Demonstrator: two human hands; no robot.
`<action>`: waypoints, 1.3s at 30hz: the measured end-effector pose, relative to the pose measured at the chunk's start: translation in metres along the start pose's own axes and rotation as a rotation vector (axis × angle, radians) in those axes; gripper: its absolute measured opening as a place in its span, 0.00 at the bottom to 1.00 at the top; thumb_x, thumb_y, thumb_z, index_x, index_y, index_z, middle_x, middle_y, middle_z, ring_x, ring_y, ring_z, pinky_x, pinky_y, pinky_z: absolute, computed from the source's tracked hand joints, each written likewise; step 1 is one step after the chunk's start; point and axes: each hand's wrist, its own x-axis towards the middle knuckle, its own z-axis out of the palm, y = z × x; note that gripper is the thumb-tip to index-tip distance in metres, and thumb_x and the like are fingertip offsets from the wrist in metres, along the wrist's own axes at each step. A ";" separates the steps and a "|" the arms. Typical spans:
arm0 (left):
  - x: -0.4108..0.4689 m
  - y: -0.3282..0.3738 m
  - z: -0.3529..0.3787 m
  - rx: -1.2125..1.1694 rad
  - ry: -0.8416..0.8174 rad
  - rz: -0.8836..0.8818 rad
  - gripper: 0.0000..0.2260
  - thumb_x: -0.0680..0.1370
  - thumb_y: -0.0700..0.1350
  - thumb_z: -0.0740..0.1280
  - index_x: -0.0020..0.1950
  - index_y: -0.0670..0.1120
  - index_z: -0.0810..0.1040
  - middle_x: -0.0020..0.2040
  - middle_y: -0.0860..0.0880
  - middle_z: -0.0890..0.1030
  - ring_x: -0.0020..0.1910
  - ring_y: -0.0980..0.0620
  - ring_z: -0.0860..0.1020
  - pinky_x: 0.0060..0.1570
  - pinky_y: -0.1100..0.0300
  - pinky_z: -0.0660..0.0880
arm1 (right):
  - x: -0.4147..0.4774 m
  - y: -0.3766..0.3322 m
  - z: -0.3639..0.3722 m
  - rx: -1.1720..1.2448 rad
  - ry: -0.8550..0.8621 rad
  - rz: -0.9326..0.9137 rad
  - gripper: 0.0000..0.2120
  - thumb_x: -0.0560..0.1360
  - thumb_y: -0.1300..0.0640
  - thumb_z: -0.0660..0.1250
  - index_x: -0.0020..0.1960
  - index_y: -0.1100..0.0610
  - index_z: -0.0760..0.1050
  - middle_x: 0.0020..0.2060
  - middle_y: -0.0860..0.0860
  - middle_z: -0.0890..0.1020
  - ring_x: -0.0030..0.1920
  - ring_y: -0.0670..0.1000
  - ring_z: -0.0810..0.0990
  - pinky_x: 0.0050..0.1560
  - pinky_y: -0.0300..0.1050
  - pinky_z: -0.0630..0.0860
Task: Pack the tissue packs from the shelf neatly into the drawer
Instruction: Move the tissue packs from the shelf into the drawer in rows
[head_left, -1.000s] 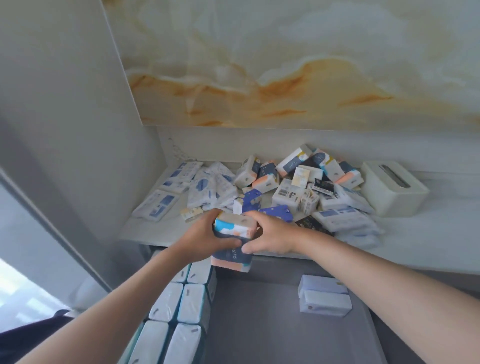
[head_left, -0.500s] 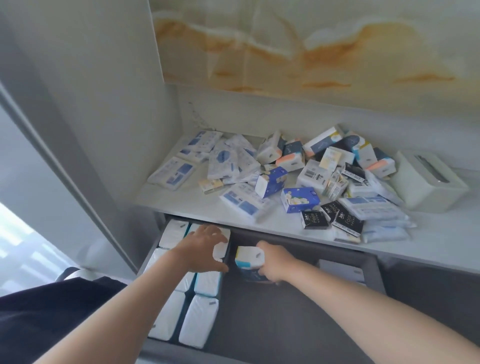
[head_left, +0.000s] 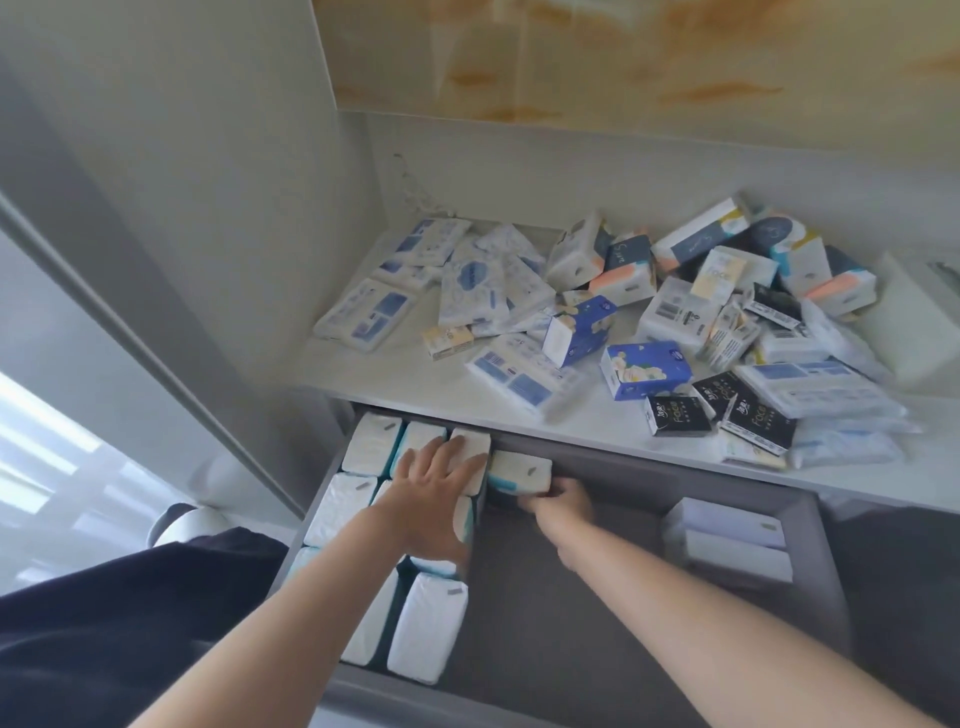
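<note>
The grey drawer stands open below the white shelf. Rows of white tissue packs fill its left side. My left hand lies flat with fingers spread on the packs at the back of those rows. My right hand grips a white and blue tissue pack, set at the drawer's back just right of the rows. A jumbled heap of tissue packs in white, blue, black and orange covers the shelf.
Two white packs sit stacked at the drawer's right side. A white tissue box stands at the shelf's far right. A grey wall closes off the left. A dark garment shows at bottom left.
Both hands brought the pack down from the shelf edge into the drawer. My left hand let go and came to rest on the packed rows; my right pushed the pack toward the back.
</note>
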 end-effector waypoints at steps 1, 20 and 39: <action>0.000 -0.001 0.000 -0.013 0.008 -0.001 0.53 0.65 0.67 0.71 0.79 0.57 0.40 0.80 0.47 0.40 0.78 0.42 0.40 0.76 0.40 0.42 | -0.001 0.000 -0.001 -0.013 -0.027 -0.018 0.23 0.68 0.59 0.78 0.60 0.56 0.74 0.51 0.49 0.82 0.49 0.51 0.80 0.50 0.46 0.76; -0.055 -0.002 -0.010 -0.022 -0.143 0.058 0.55 0.65 0.64 0.76 0.80 0.59 0.41 0.80 0.50 0.39 0.79 0.44 0.39 0.76 0.44 0.46 | -0.104 0.001 0.013 -0.327 -0.727 0.258 0.25 0.78 0.70 0.56 0.75 0.64 0.64 0.58 0.57 0.79 0.57 0.59 0.82 0.43 0.51 0.82; -0.025 0.041 -0.072 -0.407 0.148 0.005 0.29 0.76 0.56 0.69 0.75 0.57 0.64 0.72 0.52 0.67 0.70 0.50 0.66 0.68 0.54 0.66 | -0.104 -0.132 -0.083 -0.577 -0.485 -0.385 0.20 0.80 0.60 0.61 0.71 0.51 0.69 0.60 0.53 0.79 0.49 0.51 0.84 0.42 0.43 0.79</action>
